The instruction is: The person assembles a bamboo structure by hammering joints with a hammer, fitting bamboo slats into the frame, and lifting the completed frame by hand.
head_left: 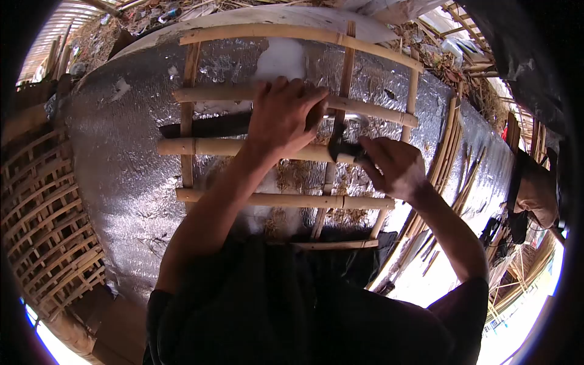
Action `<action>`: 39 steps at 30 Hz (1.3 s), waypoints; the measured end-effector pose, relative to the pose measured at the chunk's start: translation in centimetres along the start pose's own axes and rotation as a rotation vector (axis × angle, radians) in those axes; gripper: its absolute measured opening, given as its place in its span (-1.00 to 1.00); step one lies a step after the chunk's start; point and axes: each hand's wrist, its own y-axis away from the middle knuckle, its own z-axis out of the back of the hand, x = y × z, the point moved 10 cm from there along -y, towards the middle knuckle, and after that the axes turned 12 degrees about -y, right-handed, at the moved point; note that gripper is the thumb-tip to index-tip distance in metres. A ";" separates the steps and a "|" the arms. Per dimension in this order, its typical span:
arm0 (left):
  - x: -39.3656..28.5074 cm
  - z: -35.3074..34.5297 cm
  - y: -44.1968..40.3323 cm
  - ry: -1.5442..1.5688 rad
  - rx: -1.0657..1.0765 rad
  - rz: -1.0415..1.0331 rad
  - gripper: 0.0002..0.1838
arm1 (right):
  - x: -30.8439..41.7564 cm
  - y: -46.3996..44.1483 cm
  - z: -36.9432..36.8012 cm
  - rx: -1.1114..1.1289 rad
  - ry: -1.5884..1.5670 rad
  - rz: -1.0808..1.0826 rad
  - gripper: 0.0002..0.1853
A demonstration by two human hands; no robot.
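Along a crinkled silver sheet [131,170] lay a bamboo frame [313,152] beneath both hands, its slats running side to side, right of a woven lattice [50,222], the left hand [281,118] across one slat, its hold unclear, the right hand [394,167] clenching a hammer [350,149], head pointing left.

Wide fisheye view, bowed and ringed in black at the edges. Harsh light burns out white in both lower corners and glints off a silvery sheet [121,164]; the dark shirt [243,310] loses nearly all detail.
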 end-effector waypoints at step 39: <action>0.3 -0.9 -1.2 -0.023 0.013 0.001 -0.73 | -5.2 -2.0 2.1 0.080 0.101 -0.053 -0.51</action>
